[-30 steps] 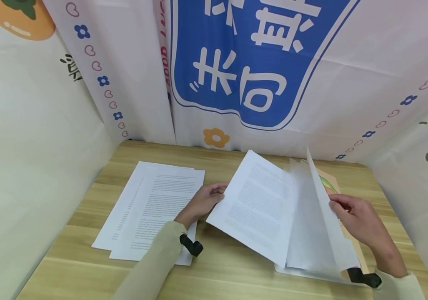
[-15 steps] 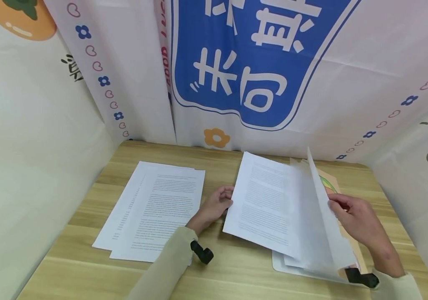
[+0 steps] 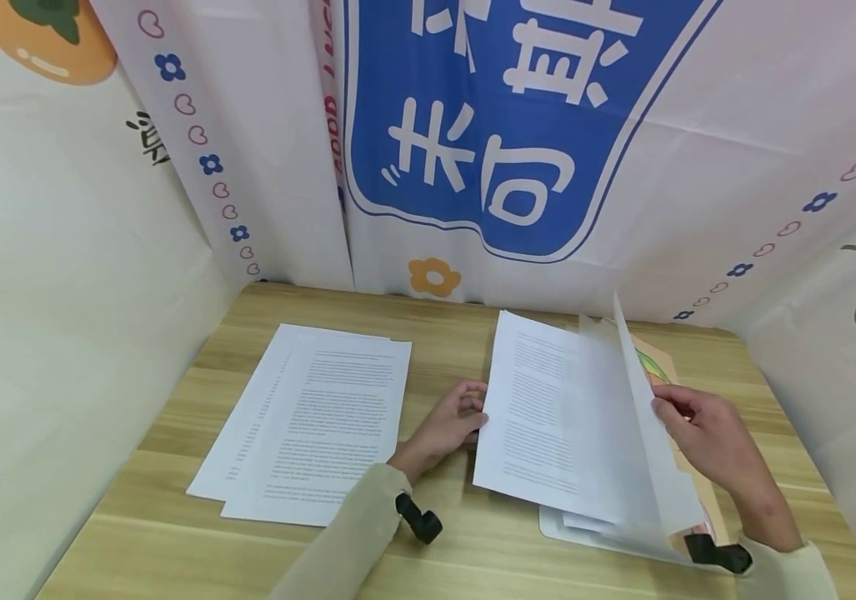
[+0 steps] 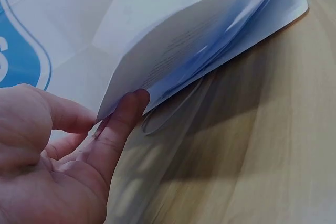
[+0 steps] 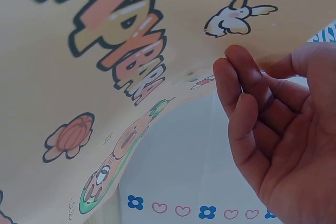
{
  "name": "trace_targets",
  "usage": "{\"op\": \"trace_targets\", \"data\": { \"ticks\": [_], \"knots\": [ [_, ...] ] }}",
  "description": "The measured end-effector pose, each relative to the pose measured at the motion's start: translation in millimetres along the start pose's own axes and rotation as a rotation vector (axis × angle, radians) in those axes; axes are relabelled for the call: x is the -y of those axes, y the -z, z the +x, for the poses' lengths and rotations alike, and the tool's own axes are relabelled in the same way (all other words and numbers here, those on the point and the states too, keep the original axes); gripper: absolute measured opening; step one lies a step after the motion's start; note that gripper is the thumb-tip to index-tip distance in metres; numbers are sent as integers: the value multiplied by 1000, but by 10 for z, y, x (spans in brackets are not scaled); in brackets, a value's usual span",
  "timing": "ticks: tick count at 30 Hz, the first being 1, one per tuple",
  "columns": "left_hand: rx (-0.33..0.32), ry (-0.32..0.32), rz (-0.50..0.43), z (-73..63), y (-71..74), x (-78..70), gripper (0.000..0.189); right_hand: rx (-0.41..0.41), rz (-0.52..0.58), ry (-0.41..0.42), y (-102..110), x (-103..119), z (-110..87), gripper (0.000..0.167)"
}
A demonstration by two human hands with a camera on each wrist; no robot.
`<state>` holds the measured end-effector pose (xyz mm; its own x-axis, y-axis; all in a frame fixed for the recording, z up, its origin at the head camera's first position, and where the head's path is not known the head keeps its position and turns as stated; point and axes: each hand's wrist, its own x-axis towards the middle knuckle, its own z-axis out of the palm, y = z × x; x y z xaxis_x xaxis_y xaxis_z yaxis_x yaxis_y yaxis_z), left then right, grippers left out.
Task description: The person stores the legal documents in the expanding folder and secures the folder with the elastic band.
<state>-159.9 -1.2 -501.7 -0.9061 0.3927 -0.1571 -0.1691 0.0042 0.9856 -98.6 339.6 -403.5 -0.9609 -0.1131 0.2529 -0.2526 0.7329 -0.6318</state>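
My left hand [image 3: 446, 427] pinches the left edge of a few printed paper sheets [image 3: 536, 408] between thumb and fingers. Their right side lies inside a file folder [image 3: 552, 523] with translucent pockets. Close up in the left wrist view, the sheets bow upward above more papers in the folder. With thumb and fingertips, my right hand [image 3: 714, 429] grips the edge of the folder's raised cover [image 5: 121, 3], holding it upright. That cover is tan outside, with cartoon animals and lettering in the right wrist view. A thin loop of cord [image 4: 181, 109] hangs beneath the folder.
A fanned stack of printed sheets [image 3: 337, 417] lies on the left of the wooden table [image 3: 195, 550]. Patterned white cloth with a blue sign [image 3: 458, 200] hangs right behind the table. Pale cloth walls stand at both sides.
My left hand has moved right, carrying the sheets' left edge toward the folder and further into it. My right hand has held the cover up almost still.
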Motion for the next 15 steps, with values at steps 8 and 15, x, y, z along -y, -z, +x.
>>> {"op": "trace_targets", "data": {
  "ticks": [8,15],
  "knots": [
    [18,52,-81,49,-209,35,46,-14,14,11,-40,-2,4,27],
    [46,71,-124,100,-441,57,59,-2,6,14,-45,3,18,26]
  ]
}}
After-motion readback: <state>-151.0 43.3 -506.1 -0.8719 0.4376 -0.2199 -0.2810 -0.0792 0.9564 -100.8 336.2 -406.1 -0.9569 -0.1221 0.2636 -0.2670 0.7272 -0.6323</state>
